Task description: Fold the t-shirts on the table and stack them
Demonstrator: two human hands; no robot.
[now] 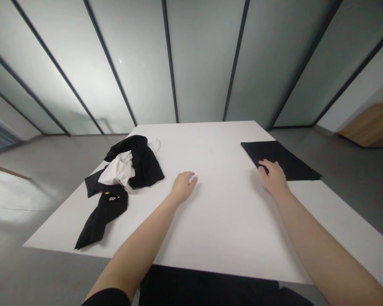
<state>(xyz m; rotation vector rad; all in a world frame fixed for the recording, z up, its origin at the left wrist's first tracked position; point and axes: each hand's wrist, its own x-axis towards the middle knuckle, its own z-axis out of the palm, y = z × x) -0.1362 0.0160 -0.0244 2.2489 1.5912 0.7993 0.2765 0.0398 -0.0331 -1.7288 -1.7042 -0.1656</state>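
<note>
My left hand (182, 186) rests palm down on the white table (217, 212), its fingers loosely curled and holding nothing. To its left lies a heap of black and white clothes (124, 170), with one black piece trailing toward the table's left edge. My right hand (274, 176) lies flat with the fingers spread. Its fingertips touch the near edge of a folded black garment (279, 158) at the table's right side.
Frosted glass panels with dark frames (169, 63) stand behind the table. A wooden cabinet (370, 125) sits on the grey floor at the far right. Dark cloth (210, 289) shows below the table's near edge.
</note>
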